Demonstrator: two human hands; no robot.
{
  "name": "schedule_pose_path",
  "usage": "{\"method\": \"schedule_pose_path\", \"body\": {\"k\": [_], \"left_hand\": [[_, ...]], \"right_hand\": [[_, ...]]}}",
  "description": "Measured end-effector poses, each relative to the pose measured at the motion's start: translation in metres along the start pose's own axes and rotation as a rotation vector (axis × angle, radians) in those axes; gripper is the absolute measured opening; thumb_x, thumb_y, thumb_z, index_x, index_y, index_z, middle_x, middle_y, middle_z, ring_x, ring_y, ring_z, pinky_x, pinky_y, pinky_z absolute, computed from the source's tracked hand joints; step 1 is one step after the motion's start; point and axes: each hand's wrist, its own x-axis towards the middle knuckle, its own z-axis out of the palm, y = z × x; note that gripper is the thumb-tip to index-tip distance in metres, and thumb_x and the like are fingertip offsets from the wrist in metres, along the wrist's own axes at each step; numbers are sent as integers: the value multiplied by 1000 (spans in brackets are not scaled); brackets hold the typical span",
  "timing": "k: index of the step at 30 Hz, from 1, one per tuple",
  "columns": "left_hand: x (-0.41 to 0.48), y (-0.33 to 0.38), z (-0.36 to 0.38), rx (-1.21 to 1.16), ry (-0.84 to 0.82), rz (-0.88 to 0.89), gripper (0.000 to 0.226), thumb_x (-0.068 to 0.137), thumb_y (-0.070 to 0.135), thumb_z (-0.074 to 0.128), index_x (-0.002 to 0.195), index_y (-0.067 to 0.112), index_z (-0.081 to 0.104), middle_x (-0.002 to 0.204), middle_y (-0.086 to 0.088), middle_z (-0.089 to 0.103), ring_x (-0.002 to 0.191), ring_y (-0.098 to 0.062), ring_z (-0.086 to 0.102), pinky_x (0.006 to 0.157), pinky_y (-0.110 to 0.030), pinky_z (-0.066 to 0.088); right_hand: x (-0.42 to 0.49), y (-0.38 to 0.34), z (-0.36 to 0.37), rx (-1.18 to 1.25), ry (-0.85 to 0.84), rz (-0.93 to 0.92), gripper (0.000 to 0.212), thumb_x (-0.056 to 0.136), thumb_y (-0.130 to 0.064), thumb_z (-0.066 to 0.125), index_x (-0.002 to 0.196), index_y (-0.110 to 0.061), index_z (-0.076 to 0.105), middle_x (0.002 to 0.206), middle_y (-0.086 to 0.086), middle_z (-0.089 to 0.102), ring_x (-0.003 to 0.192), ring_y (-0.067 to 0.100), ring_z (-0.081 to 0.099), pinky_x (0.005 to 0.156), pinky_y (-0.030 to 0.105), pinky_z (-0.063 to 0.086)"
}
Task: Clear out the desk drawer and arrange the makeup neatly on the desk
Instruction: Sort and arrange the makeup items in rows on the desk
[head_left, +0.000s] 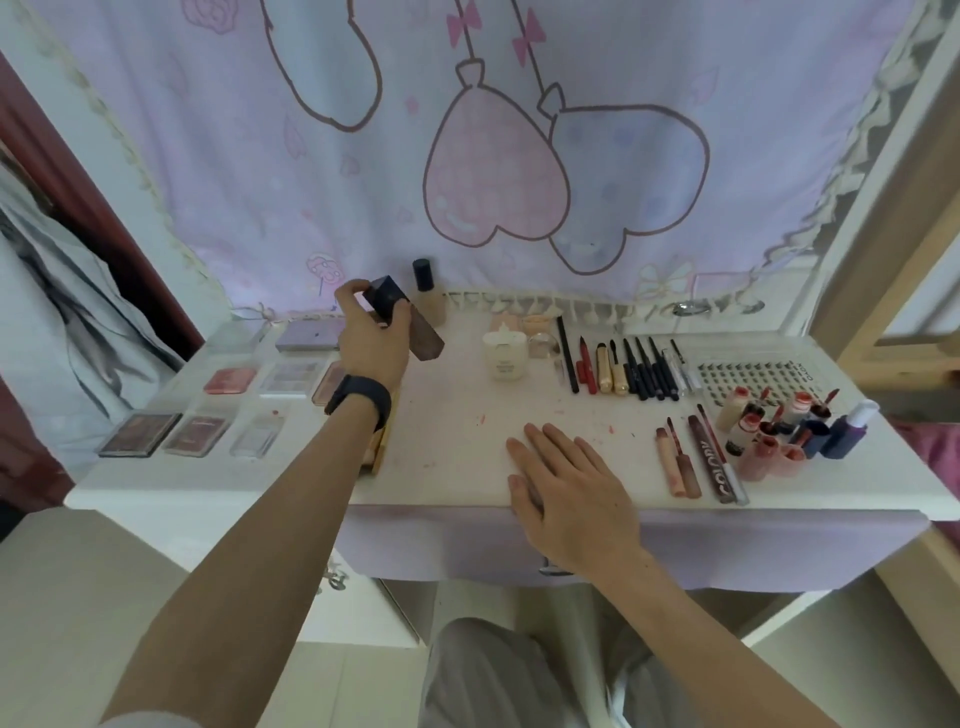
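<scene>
1. Drawer (467, 545), nearer than the white jar (505, 358): inside hidden.
2. Right hand (571, 493) lies flat on the desk (441, 483), before the jar.
3. Palettes (231, 379) left of jar, pencils (644, 374) right: lined up.
4. Left hand (371, 338) grips dark box (423, 338) left of jar, unplaced; probably nearly done.

A single wide-angle camera sits on the person's head, facing forward and steeply down, close over the white desk (457, 452). The balloon-print curtain (519, 78) fills 12 o'clock, and the person's forearms (249, 545) and knee (483, 675) enter from 6 o'clock.
</scene>
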Motion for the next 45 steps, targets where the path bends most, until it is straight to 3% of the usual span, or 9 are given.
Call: {"method": "schedule_pose_path", "body": {"k": [5,11,15,19,24,27,34,40,45], "left_hand": [[-61,24,-32,-335,-35,-99,44,91,34,68,124,29,39,94,1,70,78,-4,68,70,-22,55],[-145,45,-29,-450,-279,-206,34,87,33,76,112,31,54,97,-5,76,90,-17,73,82,-37,61],[-181,61,-19,-421,-415,-208,37,85,33,77,119,24,64,106,-1,75,98,-18,71,85,-35,60],[-194,71,-17,-324,-610,-140,31,88,33,74,117,21,72,105,6,76,99,-13,70,93,-39,57],[-207,69,-10,-256,-783,-124,35,93,42,62,120,19,68,108,1,75,105,-19,69,99,-44,53],[-217,62,-6,-179,-781,-25,38,93,42,62,124,21,63,110,2,73,104,-18,69,93,-39,56],[-232,50,0,198,-788,332,33,96,45,58,126,33,49,105,6,57,85,-6,55,73,-19,43],[-235,52,-2,363,-719,515,52,90,67,44,122,26,50,89,16,49,71,3,48,61,-8,37],[-231,54,-5,353,-733,443,46,89,65,55,112,25,57,76,21,54,65,1,54,57,-11,42]], "right_hand": [[-1,-3,-8,118,47,27,60,103,-53,28,153,-23,41,157,-2,44,148,16,32,123,38,26],[-20,-11,-34,547,212,131,83,79,-85,48,143,-32,43,112,-25,60,97,-4,55,84,15,44],[-40,-5,-41,578,393,92,33,90,-41,71,113,-18,69,91,-17,68,77,-2,63,71,19,55],[-61,4,-51,779,285,195,6,97,-32,65,102,-32,66,88,-20,73,84,1,67,71,13,51],[-77,13,-57,952,54,217,15,100,-40,54,102,-37,68,93,-16,75,86,7,70,77,23,55],[-85,24,-59,976,-70,247,12,98,-43,60,108,-39,66,97,-17,75,82,7,71,74,27,57],[-75,36,-96,1171,122,442,78,69,-93,50,99,-24,65,72,-1,70,49,11,54,44,21,43],[-66,40,-106,924,40,468,65,82,-80,43,67,-18,57,49,-10,49,45,7,42,56,29,34],[-70,41,-104,955,-33,479,77,75,-82,39,76,-9,63,47,-12,45,43,6,38,54,31,32]]}}
